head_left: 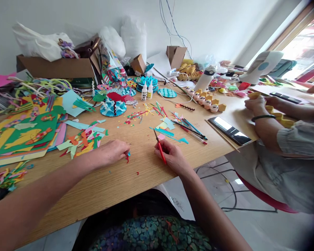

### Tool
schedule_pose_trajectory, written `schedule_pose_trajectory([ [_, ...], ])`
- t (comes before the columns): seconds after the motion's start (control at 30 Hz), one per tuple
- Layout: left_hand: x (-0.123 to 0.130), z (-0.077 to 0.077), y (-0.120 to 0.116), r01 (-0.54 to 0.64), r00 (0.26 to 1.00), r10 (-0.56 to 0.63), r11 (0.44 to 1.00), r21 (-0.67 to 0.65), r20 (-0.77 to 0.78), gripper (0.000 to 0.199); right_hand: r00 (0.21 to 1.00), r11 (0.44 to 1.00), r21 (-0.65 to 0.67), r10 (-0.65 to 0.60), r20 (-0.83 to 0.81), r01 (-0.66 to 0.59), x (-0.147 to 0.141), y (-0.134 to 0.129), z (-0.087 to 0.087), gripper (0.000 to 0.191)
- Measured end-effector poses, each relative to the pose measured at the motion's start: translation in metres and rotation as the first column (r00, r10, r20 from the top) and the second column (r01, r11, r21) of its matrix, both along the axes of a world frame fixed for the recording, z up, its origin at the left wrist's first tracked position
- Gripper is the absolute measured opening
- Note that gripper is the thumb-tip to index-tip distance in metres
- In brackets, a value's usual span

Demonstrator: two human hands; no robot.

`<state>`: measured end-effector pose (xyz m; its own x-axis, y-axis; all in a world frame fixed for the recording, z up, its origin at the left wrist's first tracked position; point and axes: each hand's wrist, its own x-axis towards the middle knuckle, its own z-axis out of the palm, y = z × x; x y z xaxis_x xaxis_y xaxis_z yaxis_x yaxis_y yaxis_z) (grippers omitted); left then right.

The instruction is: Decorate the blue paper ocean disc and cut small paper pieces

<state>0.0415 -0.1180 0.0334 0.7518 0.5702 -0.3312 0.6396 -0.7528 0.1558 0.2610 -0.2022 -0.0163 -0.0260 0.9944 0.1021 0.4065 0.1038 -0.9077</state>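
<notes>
My left hand (113,152) rests low over the wooden table (94,184), its fingers curled together. Small red and blue paper scraps (127,159) show at its fingertips, partly hidden by them. In my right hand (174,158) is a pair of slim red-handled scissors (160,150), the dark tips pointing up and away from me. The two hands are apart, with bare wood between them. A tiny red scrap (137,173) lies nearer the table's front edge. Beyond my right hand are blue paper strips (163,131) and several pens (192,134).
Coloured paper sheets (23,136) and cut scraps (83,139) cover the left side. Glue bottles (144,92) stand behind a blue decorated disc (113,108). A phone (229,130) and a wooden stick (222,135) lie rightward, near another person's hands (256,104) holding yellow egg-carton pieces.
</notes>
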Motion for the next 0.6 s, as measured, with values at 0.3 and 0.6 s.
schedule_pose_trajectory([
  [0.3,-0.005,0.0,-0.004,0.085,0.995,-0.085,0.996,-0.001,0.056,0.023,0.999,1.0,-0.006,0.011,-0.037,-0.011,-0.001,0.001,0.001,0.013],
  [0.6,-0.001,-0.015,-0.006,0.091,0.994,-0.094,0.994,0.056,0.053,0.01,1.0,1.0,0.004,0.012,-0.019,-0.012,0.001,0.001,-0.003,0.013],
])
